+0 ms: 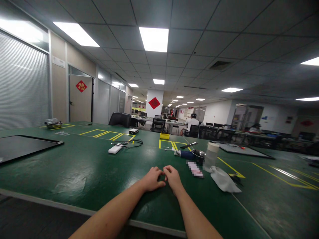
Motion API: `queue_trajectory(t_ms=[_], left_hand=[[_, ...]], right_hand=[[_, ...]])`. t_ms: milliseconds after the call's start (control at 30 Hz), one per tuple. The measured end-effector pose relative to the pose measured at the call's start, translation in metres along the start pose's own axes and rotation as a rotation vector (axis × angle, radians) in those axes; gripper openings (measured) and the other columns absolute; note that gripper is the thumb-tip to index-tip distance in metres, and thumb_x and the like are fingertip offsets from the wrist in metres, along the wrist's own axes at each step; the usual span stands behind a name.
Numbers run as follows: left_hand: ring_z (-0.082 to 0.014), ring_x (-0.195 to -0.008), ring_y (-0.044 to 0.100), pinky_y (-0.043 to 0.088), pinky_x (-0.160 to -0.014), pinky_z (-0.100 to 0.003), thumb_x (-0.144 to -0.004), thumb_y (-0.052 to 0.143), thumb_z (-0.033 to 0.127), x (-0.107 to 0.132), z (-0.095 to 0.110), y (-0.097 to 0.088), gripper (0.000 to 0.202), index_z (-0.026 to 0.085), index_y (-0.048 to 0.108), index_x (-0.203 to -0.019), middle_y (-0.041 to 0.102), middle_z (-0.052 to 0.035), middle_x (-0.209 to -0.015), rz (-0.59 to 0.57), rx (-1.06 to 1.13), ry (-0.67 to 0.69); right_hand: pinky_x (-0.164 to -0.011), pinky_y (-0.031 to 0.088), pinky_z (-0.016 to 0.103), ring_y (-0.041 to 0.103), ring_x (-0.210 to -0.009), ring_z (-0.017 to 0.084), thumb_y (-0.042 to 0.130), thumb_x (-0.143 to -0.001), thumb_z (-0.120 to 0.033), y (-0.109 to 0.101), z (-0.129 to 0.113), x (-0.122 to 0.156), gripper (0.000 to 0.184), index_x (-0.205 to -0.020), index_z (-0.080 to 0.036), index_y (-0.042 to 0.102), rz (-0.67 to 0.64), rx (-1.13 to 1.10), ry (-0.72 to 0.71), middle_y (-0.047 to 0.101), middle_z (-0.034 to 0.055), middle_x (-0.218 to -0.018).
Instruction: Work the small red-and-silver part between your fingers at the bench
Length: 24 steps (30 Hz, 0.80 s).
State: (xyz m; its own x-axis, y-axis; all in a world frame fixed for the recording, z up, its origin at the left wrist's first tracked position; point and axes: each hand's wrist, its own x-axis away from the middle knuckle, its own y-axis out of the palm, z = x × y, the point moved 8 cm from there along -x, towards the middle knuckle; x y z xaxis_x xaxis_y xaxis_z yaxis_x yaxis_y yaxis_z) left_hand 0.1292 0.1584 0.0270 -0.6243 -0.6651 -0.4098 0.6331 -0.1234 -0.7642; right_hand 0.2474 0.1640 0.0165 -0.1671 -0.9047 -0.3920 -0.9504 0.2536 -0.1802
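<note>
My left hand and my right hand rest side by side on the green table, near its front edge. Both have their fingers curled in, and their fingertips meet between them. Whether they pinch anything is too small to tell. A blurred pink card lies just right of my right hand. Behind the card stands a translucent plastic bottle, with a white cloth bag lying at its foot.
A black flat panel lies at the left. A white box and black cables sit further back, with a yellow box beyond. Yellow tape lines mark the table. People sit at desks far behind.
</note>
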Motion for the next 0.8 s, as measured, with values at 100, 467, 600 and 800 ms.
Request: queue_trajectory(t_ms=[100,467,600,800], left_hand=[[-0.0290,-0.112,0.045,0.034,-0.096,-0.039,-0.067,0.068,0.043,0.002,0.015,0.004,0.050,0.020,0.060,-0.112,0.052,-0.0112,-0.121,-0.038,-0.119,0.104],[-0.0243,-0.086,0.055,0.042,-0.075,-0.033,-0.083,0.050,0.034,0.010,0.043,0.014,0.022,0.018,0.065,-0.085,0.061,-0.0091,-0.087,-0.104,-0.292,0.212],[-0.0240,-0.085,0.056,0.043,-0.072,-0.032,-0.077,0.056,0.033,0.014,0.049,0.020,0.016,0.020,0.065,-0.083,0.062,-0.0078,-0.088,-0.131,-0.282,0.234],[-0.0238,-0.085,0.057,0.044,-0.074,-0.033,-0.080,0.050,0.030,0.017,0.028,0.010,0.017,0.020,0.064,-0.080,0.061,-0.0091,-0.086,-0.187,-0.343,0.212]], right_hand=[[-0.044,0.036,0.024,0.044,-0.041,0.010,0.054,-0.075,-0.037,-0.012,-0.004,-0.002,0.021,-0.073,-0.017,0.058,0.094,0.003,-0.029,0.056,-0.0015,-0.057],[-0.041,0.034,0.023,0.043,-0.039,0.010,0.055,-0.075,-0.040,-0.010,0.001,-0.003,0.024,-0.067,-0.018,0.057,0.097,-0.004,-0.021,0.055,-0.0022,-0.054],[-0.041,0.034,0.024,0.042,-0.039,0.010,0.055,-0.075,-0.041,-0.011,0.000,-0.002,0.025,-0.064,-0.018,0.056,0.104,-0.008,-0.007,0.055,-0.0020,-0.053],[-0.040,0.031,0.022,0.043,-0.038,0.009,0.055,-0.075,-0.040,-0.010,-0.004,0.002,0.024,-0.066,-0.018,0.056,0.074,-0.008,0.005,0.056,-0.0018,-0.054]])
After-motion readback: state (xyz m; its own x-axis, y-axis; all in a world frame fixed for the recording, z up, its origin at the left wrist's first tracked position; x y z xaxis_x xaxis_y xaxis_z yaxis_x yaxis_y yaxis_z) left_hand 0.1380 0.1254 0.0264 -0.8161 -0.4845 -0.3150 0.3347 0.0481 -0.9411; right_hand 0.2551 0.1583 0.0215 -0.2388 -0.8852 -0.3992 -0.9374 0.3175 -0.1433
